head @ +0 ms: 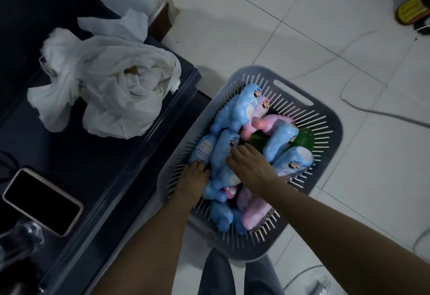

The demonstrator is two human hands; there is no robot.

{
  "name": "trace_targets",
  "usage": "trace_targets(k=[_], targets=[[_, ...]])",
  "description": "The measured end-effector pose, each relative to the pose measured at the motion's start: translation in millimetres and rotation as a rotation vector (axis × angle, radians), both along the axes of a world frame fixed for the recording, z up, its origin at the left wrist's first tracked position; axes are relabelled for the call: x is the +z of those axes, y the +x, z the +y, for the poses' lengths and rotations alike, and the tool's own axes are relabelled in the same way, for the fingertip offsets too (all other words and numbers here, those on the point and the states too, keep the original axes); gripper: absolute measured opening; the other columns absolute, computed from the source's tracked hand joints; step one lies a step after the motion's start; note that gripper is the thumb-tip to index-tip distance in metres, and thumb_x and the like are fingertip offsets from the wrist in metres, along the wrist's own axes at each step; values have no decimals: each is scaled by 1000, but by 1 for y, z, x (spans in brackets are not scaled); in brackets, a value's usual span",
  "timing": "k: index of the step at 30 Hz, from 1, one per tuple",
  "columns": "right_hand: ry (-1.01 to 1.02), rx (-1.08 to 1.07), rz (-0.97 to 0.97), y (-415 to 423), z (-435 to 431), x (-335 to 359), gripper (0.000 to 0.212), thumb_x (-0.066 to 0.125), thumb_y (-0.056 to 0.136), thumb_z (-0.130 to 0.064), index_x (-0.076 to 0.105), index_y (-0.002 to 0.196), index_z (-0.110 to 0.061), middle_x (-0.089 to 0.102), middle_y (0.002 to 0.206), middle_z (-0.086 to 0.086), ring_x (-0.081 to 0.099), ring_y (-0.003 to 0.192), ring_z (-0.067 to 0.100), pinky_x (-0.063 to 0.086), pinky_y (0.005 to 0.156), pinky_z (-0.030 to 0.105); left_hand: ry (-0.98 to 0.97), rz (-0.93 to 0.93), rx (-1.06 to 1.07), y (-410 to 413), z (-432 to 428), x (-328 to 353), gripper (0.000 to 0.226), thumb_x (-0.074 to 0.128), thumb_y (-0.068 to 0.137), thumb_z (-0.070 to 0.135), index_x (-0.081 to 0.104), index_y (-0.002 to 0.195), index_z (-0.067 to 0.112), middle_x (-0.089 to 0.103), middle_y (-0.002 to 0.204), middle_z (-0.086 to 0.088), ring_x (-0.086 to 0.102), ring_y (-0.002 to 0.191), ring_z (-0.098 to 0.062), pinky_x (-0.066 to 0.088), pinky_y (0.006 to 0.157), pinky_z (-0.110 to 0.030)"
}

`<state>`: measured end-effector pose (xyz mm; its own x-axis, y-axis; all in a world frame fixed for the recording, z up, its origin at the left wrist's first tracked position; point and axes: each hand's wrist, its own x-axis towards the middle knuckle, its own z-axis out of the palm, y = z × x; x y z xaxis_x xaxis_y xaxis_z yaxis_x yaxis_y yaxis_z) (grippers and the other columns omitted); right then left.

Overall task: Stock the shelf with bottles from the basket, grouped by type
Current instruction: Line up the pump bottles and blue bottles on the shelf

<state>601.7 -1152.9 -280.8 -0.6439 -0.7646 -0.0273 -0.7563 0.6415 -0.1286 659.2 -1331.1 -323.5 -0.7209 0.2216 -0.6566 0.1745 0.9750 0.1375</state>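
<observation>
**A:** How far along is the stocking?

**B:** Barely begun, I'd judge. The basket (331, 129) sits on the floor (302, 39), just beside the dark counter (104, 166), and it is heaped with bottles. Most are blue, some are pink bottles (256, 211), and one green bottle (302, 140) lies half buried near the far side. All of them are mixed together.

**A:** Is anything on the shelf?

**B:** No shelf row shows from here. The counter carries a crumpled white bag (104, 90) and a phone (41, 199), and I see no bottle from the basket set out there. So the sorting and placing all seem left to do.

**A:** And the hands?

**B:** Both are down in the basket. The left hand (194, 176) reaches in along the near-left wall, its fingertips against a blue bottle. The right hand (250, 164) lies over the middle blue bottle (222, 155), fingers bent across it. The thumbs are hidden and the frame is blurred, so I cannot tell whether either hand has closed round a bottle.
</observation>
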Motion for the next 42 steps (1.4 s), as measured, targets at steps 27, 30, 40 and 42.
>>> trace_targets(k=[27,30,40,42], targets=[[-714,-558,-915,-21,-18,323,49,81,63,-20,52,101,-20,62,90,2,58,75,3,49,66,17,1299,270,1410,18,-13,360,69,75,43,30,59,106,7,65,92,-8,64,81,-13,51,68,-25],[-781,-451,-907,-17,-34,377,46,82,61,-17,55,98,-19,65,84,-3,61,67,-4,47,60,10,1346,383,1433,27,-13,410,70,78,38,31,62,103,15,69,99,-8,67,86,-16,53,71,-28],[-805,-88,-812,15,-91,527,39,80,67,-6,58,92,-26,67,76,-9,63,64,-4,49,56,12,1385,819,1293,93,-39,557,57,75,42,28,57,94,13,70,72,7,65,69,-3,51,59,-20],[-802,-6,-806,26,-110,550,43,80,68,-10,56,95,-33,67,84,-6,65,71,2,53,62,19,1340,898,1286,111,-54,581,56,75,43,29,57,94,15,69,74,7,65,69,-4,52,59,-21]])
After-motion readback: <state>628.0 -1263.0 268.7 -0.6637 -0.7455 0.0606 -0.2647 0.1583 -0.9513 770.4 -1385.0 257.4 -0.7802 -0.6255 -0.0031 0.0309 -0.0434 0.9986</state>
